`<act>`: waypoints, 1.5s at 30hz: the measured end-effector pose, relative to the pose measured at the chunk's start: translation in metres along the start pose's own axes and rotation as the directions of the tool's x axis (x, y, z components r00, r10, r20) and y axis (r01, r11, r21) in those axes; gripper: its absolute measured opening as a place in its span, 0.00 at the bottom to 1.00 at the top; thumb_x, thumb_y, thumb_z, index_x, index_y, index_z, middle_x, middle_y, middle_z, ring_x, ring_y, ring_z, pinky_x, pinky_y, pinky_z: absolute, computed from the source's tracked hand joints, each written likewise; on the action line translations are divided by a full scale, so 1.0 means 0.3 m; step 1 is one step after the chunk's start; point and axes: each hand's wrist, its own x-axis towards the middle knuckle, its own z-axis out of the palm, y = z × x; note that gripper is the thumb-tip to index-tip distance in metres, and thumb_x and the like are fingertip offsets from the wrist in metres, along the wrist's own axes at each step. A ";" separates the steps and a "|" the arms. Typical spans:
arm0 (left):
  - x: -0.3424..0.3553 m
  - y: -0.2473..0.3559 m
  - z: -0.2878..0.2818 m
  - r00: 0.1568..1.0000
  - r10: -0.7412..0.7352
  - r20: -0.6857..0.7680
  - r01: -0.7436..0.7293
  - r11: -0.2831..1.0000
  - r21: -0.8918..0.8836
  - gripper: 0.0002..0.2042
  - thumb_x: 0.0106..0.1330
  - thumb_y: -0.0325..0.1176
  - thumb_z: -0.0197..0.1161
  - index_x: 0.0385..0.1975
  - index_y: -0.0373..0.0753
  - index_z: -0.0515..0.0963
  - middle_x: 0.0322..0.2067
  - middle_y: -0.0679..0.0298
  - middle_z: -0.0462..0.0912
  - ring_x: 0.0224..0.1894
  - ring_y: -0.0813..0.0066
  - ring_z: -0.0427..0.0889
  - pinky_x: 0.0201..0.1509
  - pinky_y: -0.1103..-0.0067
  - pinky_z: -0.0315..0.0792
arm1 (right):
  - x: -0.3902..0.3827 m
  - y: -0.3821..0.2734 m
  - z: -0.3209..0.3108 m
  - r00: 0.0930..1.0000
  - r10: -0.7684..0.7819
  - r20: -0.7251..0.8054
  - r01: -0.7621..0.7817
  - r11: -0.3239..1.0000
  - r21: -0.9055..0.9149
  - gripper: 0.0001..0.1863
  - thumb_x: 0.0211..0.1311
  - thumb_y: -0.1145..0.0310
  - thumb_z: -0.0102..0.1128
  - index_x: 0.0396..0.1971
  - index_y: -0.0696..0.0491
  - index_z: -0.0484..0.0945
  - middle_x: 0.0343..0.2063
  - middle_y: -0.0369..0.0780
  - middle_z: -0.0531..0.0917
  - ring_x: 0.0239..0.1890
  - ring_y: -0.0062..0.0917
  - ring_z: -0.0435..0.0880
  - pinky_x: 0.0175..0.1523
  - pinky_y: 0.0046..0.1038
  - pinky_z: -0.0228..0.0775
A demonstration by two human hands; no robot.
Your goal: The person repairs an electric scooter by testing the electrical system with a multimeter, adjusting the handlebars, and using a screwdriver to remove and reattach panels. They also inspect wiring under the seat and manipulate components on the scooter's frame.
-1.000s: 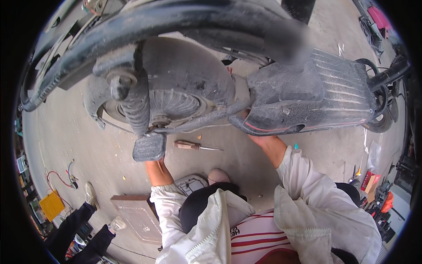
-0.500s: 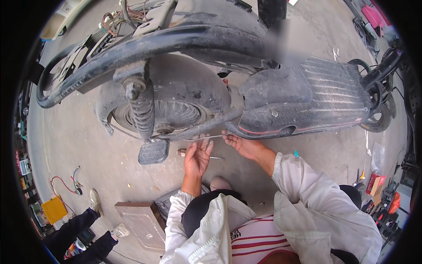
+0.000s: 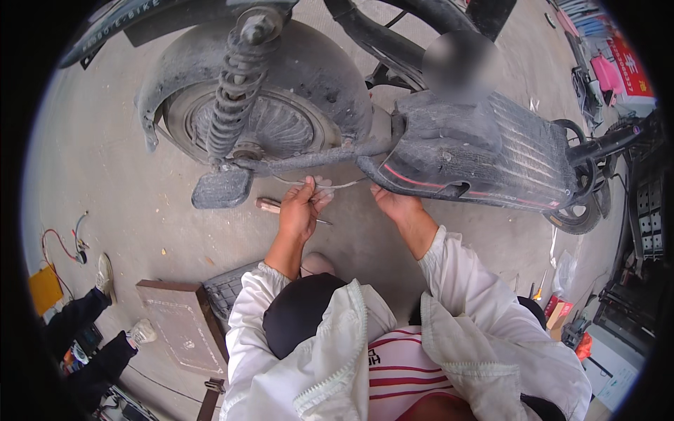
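Observation:
A dusty black electric scooter (image 3: 484, 144) stretches across the view, with its rear wheel (image 3: 277, 123) on the left. Below its frame, a thin pale cable (image 3: 344, 186) curves between my two hands. My left hand (image 3: 300, 210) pinches the cable near the wheel side. At the lower edge of the footboard, my right hand (image 3: 398, 209) is closed with bent fingers beside the cable's right end; the footboard partly hides the fingertips. A tool with a brown handle (image 3: 268, 205) and a thin metal shaft lies on the floor behind my left hand.
The scooter's pedal (image 3: 222, 189) and coil spring shock (image 3: 240, 91) stick out left of my hands. A brown box-like panel (image 3: 184, 326) lies at lower left, near another person's shoes (image 3: 105, 277). A red box (image 3: 557, 309) and tools lie at the right.
The view has shifted, bringing the wheel and shock closer. My left hand's fingers, spread before, have closed on the cable. My right hand stays by the footboard's lower edge.

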 end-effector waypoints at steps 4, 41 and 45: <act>-0.024 0.064 0.034 0.997 -0.075 -0.035 0.081 0.973 0.217 0.18 0.73 0.44 0.54 0.43 0.30 0.74 0.37 0.53 0.83 0.36 0.68 0.85 0.42 0.75 0.80 | 0.017 -0.014 -0.036 0.994 0.042 0.097 -0.047 0.998 0.045 0.02 0.64 0.66 0.58 0.33 0.46 0.76 0.30 0.32 0.81 0.31 0.22 0.78 0.34 0.26 0.70; -0.071 0.329 0.602 0.744 0.392 0.542 -0.632 0.677 0.378 0.14 0.69 0.35 0.57 0.46 0.30 0.78 0.37 0.53 0.84 0.39 0.67 0.83 0.46 0.74 0.74 | 0.004 -0.010 0.043 0.998 -0.049 -0.047 0.040 0.985 -0.168 0.16 0.71 0.62 0.52 0.54 0.50 0.71 0.54 0.40 0.77 0.55 0.30 0.79 0.61 0.35 0.74; -0.014 0.326 0.718 0.829 0.404 0.387 -0.526 0.797 0.295 0.16 0.67 0.39 0.60 0.37 0.29 0.80 0.26 0.53 0.84 0.30 0.62 0.84 0.38 0.71 0.74 | -0.014 -0.010 0.020 0.994 -0.067 -0.090 0.046 0.975 -0.218 0.11 0.70 0.67 0.52 0.49 0.49 0.74 0.49 0.36 0.81 0.49 0.28 0.81 0.53 0.32 0.76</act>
